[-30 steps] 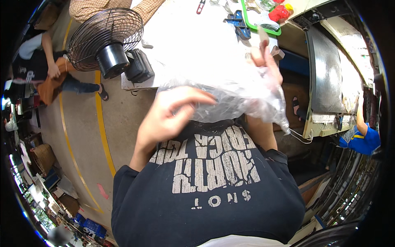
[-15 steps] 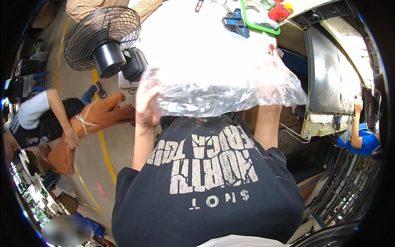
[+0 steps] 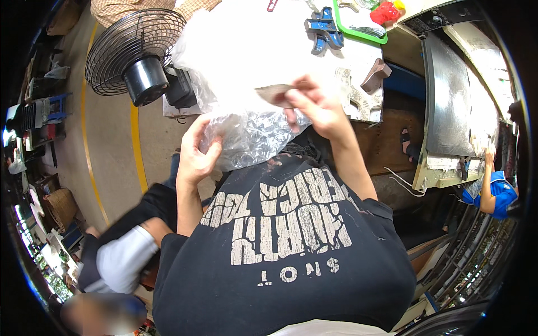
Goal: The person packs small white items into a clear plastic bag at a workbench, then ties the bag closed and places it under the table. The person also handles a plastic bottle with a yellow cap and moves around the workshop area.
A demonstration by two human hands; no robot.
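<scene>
Here, clear plastic bag [image 3: 246, 131] at 12 o'clock over the chest: light, limp, probably slippery. Left hand [image 3: 196, 154] clamped on its crumpled lower edge; right hand [image 3: 314, 106] pinches a flat brown piece [image 3: 274, 92] at top. Best gripped by bunched film.

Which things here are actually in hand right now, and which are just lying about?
In hand:
- clear plastic bag, gripped by the left hand
- thin flat piece, pinched in the right hand

Lying about:
- fan on the floor
- blue metal part
- green tray
- red object
</scene>
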